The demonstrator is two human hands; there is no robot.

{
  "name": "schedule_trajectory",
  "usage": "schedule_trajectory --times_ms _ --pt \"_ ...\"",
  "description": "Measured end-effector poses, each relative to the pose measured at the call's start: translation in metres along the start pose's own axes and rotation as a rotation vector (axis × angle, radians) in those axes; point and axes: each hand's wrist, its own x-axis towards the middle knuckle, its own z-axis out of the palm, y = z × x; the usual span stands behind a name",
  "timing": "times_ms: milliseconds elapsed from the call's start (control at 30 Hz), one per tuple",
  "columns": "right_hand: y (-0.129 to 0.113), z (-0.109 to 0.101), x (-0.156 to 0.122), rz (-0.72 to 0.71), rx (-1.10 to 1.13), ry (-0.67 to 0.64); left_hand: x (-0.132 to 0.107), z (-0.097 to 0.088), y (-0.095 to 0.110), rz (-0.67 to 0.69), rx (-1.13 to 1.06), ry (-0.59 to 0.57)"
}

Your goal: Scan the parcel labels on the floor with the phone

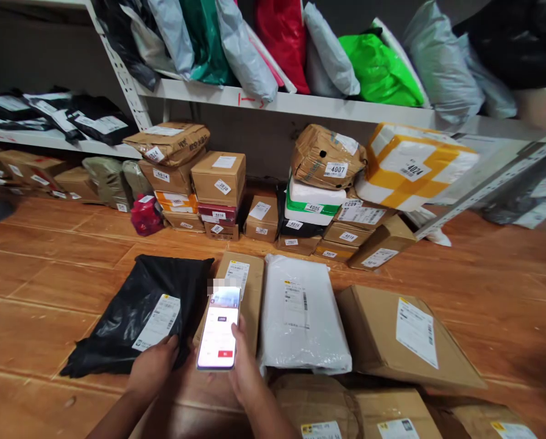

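Note:
A lit smartphone point(219, 341) is held upright in my right hand point(245, 360), the thumb along its right edge. Its screen shows a white page with a red button, too small to read. My left hand point(156, 364) has its bent fingers closed at the lower edge of a black plastic parcel bag point(113, 311), just below the bag's white shipping label point(158, 320). Behind the phone, partly covered by it, lies a narrow brown carton point(250, 286) with a label. A white plastic-wrapped parcel point(319, 311) lies to its right.
A larger brown box point(373, 329) lies at the right, and more cartons point(382, 408) fill the lower front. Stacked numbered boxes point(220, 177) stand on the wooden floor point(35, 250) under a white metal shelf point(300, 100). Plastic parcel bags point(376, 67) crowd the shelf.

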Motion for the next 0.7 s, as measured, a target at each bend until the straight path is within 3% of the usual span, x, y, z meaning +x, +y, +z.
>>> schedule_trajectory --times_ms 267,433,700 --pt "-0.018 0.027 0.022 -0.022 0.002 0.001 0.002 -0.001 -0.003 0.017 -0.032 -0.035" --pt "-0.022 0.029 0.025 -0.075 -0.005 0.001 0.001 -0.002 -0.002 0.033 -0.042 -0.047" --pt "-0.031 0.028 0.019 -0.015 -0.003 -0.086 0.001 -0.004 -0.001 0.029 -0.034 -0.055"
